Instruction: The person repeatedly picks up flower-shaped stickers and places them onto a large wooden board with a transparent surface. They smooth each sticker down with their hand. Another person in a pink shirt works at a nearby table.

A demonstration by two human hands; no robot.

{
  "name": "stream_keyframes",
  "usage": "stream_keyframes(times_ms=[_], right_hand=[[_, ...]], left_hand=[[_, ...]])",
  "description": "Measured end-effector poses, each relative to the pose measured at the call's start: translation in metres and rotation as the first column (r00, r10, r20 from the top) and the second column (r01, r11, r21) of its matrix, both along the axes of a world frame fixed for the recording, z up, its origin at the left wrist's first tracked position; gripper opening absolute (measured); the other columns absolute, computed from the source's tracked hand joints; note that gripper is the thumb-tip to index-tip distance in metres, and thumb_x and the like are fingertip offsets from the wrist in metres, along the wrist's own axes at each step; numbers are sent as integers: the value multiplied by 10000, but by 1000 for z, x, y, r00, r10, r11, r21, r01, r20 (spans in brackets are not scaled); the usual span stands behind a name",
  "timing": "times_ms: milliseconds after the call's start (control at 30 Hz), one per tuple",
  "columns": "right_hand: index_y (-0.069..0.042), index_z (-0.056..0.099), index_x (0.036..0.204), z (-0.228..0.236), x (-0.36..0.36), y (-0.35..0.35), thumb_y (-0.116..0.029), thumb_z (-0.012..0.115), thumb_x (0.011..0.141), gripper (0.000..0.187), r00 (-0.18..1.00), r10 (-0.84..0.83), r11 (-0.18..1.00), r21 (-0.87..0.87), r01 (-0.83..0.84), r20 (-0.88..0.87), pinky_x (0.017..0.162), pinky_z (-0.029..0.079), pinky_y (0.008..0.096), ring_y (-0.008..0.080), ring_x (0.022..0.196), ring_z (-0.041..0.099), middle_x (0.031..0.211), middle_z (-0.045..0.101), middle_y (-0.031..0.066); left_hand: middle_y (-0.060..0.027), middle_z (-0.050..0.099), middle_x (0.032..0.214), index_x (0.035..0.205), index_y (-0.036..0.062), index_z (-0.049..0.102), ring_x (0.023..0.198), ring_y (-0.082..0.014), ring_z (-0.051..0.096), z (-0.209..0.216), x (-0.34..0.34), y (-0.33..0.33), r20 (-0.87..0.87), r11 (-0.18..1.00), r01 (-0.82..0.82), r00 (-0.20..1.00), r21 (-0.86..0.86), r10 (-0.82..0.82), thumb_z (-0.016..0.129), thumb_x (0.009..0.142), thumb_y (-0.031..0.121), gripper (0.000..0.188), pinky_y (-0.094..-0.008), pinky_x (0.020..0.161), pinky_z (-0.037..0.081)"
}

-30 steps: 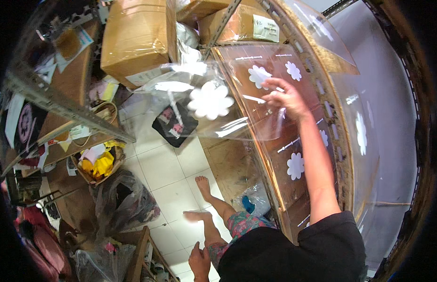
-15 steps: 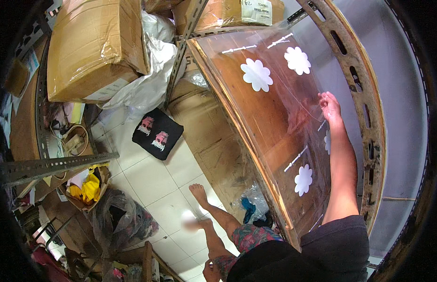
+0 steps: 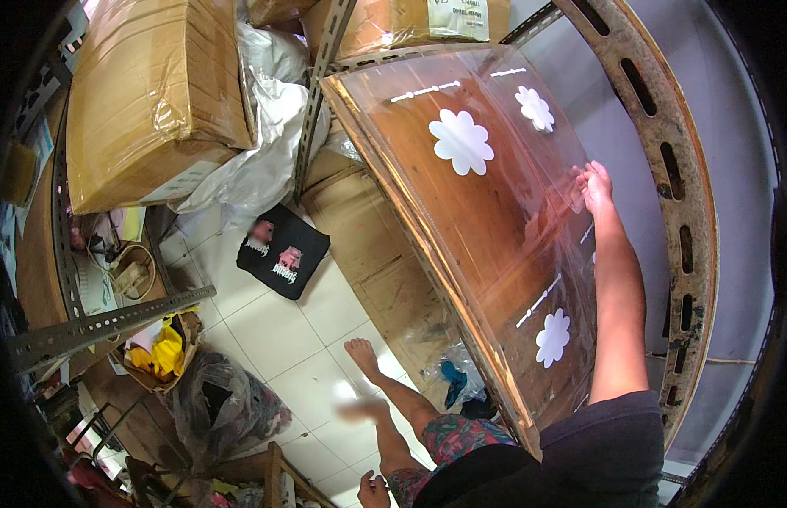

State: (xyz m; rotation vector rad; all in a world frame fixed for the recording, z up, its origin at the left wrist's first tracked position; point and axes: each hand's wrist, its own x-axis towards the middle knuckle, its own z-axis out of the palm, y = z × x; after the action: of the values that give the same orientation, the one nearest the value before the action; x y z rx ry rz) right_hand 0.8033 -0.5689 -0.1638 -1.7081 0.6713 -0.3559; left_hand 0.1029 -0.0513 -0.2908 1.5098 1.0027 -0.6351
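Note:
A clear plastic sheet (image 3: 495,203) with white flower shapes and short white line patterns lies over a brown wooden tabletop (image 3: 448,190). My right hand (image 3: 594,188) reaches out to the sheet's right edge, its curled fingers closed at that edge. A reflection of the hand shows in the plastic beside it. Low in the view, my left hand (image 3: 374,491) hangs near my leg, fingers loosely bent and apart, with nothing seen in it. The lower part of this hand is cut off by the picture's edge.
A folded black garment (image 3: 283,252) with pink and white prints lies on the tiled floor (image 3: 275,334). Large taped cartons (image 3: 156,102) and white wrapping (image 3: 275,127) stand behind. A perforated metal rack beam (image 3: 114,320) juts in at left, above a bag (image 3: 220,402). A curved slotted frame (image 3: 686,245) borders the right.
My view has shifted slightly. The sheet lies flatter around its middle, and its flowers have moved a little. My right hand stays at the right edge; my left hand has dropped slightly.

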Motion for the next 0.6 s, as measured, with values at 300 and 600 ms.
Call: stream_keyframes(times_ms=[300,600], right_hand=[[15,334,1487,-10,-2,1,49,489,858,649,999,-32,986,-163,29,-18,610,521,265,218,973,696,1348,557,177],[-47,569,1315,13,-21,84,-214,682,858,499,985,-162,576,-816,52,-51,1081,380,504,411,1311,457,1399,485,287]], left_hand=[[-121,668,847,1294,-3,576,715,-189,636,2,2,-1,-50,1000,2,999,-19,-3,569,998,232,378,-325,658,546],[-79,662,830,1298,15,577,688,-158,614,4,-6,0,-10,998,-56,998,0,56,584,995,247,382,-309,613,524]])
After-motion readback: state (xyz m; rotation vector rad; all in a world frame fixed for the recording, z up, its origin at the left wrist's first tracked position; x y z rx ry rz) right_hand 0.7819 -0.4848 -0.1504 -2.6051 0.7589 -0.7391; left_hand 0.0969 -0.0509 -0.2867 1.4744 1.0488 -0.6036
